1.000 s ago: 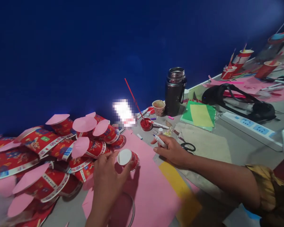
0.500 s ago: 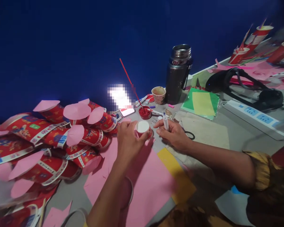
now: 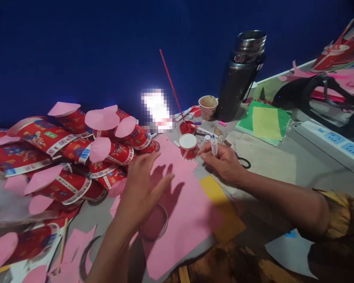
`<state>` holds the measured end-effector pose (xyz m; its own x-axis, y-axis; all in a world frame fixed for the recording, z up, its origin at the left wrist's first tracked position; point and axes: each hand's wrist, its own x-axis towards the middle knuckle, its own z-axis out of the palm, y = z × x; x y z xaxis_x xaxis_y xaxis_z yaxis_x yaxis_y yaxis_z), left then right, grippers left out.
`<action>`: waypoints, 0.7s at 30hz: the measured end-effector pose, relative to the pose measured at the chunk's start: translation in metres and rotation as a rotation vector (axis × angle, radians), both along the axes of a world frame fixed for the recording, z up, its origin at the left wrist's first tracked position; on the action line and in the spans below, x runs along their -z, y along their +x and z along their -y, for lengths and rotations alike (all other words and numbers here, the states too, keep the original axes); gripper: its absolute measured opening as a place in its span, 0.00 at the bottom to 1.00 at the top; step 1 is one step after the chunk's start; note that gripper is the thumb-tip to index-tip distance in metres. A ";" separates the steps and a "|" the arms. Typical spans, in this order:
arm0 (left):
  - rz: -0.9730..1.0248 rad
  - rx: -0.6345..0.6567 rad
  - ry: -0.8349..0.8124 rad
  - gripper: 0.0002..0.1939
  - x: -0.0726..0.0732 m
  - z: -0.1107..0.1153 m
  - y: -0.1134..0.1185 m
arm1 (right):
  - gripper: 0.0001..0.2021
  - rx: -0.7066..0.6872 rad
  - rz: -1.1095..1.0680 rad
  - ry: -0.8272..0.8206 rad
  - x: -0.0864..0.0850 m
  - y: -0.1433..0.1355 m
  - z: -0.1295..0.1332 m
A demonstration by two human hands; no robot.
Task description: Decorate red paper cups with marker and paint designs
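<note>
My left hand [image 3: 143, 186] hovers over the pink paper sheet [image 3: 185, 220] with its fingers spread and nothing in them. A small red paper cup [image 3: 189, 152] stands bottom-up at the far end of that sheet, its white base on top. My right hand [image 3: 224, 161] is closed around a white marker [image 3: 214, 147], tip pointing up, and its fingertips are beside the cup. A round, thin-rimmed clear disc or ring [image 3: 166, 220] lies on the pink sheet, partly hidden by my left wrist.
Many red cups with pink paper discs [image 3: 100, 148] pile up at left. Behind stand a red paint pot [image 3: 187, 127] with a brush, a patterned cup [image 3: 208, 110] and a dark flask [image 3: 238, 82]. A power strip [image 3: 333, 145] and yellow card [image 3: 224, 212] lie rightward.
My left hand has let go of the small red cup and drawn back towards me, opening. The cup now stands alone. My right hand keeps the marker. The view has shifted.
</note>
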<state>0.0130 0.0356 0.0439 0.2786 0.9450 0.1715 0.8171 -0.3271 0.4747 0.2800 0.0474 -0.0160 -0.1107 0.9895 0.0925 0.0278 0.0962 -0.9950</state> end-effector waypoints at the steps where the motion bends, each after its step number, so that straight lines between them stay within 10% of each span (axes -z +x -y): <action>1: -0.066 -0.024 -0.008 0.32 0.001 0.020 -0.016 | 0.16 -0.031 0.053 0.020 -0.001 0.001 0.001; 5: -0.243 -0.189 0.001 0.45 0.027 0.108 -0.058 | 0.17 -0.267 0.398 0.042 -0.005 0.000 0.006; 9: -0.157 -0.397 -0.113 0.44 0.059 0.164 -0.053 | 0.14 -0.357 0.788 -0.008 -0.010 -0.003 0.014; 13: 0.116 -0.636 -0.268 0.42 0.064 0.170 -0.046 | 0.19 -0.296 0.856 -0.023 -0.017 -0.004 0.017; 21: 1.137 -0.921 -0.509 0.37 0.025 0.156 -0.043 | 0.22 -0.357 0.626 -0.235 -0.018 -0.004 0.016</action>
<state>-0.0301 -0.1208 0.0191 -0.4615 0.7330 -0.4997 -0.2178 0.4524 0.8648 0.2763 0.0318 0.0016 -0.3908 0.8697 -0.3016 0.6015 -0.0068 -0.7988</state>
